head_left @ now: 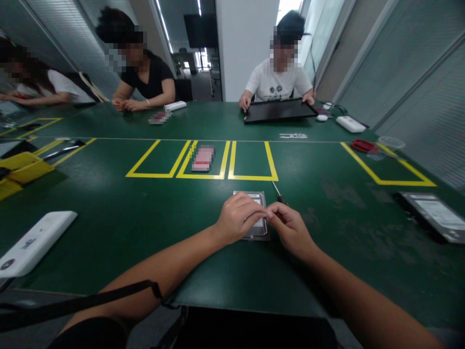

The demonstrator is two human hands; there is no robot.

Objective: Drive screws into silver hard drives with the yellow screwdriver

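A silver hard drive [260, 231] lies flat on the green table in front of me, partly covered by my hands. My left hand [240, 217] is above it, the thumb and fingers pinched together at the drive's right side. Meeting those fingertips, my right hand [289, 227] is also closed in a pinch. Whatever sits between the fingers is too small or too hidden to make out. Just behind my right hand lies a screwdriver [278, 194], its thin shaft pointing away and its handle partly hidden.
Yellow tape frames [253, 177] mark the table, one around a pink phone [203, 158]. Another hard drive [434, 215] lies right, a white power bank [38, 242] left, beyond it yellow bins [27, 169]. Red-handled pliers [361, 145] lie far right. Across sits a person holding a dark panel [279, 110].
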